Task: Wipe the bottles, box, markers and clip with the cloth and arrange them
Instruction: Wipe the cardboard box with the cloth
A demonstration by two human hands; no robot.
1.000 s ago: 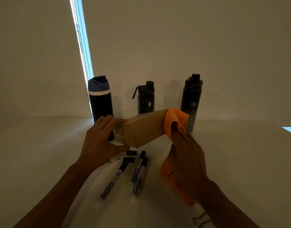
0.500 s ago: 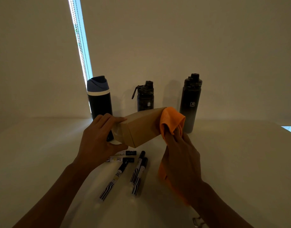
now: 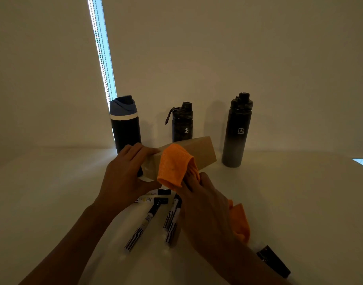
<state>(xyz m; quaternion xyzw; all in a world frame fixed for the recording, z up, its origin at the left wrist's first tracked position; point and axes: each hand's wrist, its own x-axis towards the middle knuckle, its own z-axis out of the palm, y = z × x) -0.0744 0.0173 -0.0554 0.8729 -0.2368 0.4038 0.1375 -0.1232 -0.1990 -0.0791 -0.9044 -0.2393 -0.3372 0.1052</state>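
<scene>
- Now the left hand (image 3: 127, 175) is gripping the near end of the tan cardboard box (image 3: 199, 153). Its fingers are curling over the top, and it is holding the box tilted above the white tabletop (image 3: 299, 202).
- The right hand (image 3: 205, 204) is clutching the orange ribbed cloth (image 3: 172, 169) and pressing a fold against the box's side, just beside the left fingers. The rest of the cloth is hanging by the wrist.
- Where tabletop and wall are meeting, three dark bottles are standing upright:
  - the blue-lidded bottle (image 3: 126, 128), partly hidden behind the left hand;
  - the short strap-handled bottle (image 3: 182, 124), directly behind the box;
  - the tall black-to-grey bottle (image 3: 237, 132), near the box's raised far end but apart from it.
- Beneath the hands, the black-capped white markers (image 3: 152, 214) are lying in a loose cluster.
- A black clip (image 3: 273, 262) is lying just beside the right forearm.
- Broad stretches of tabletop are showing left of the left arm and right of the tall bottle.
</scene>
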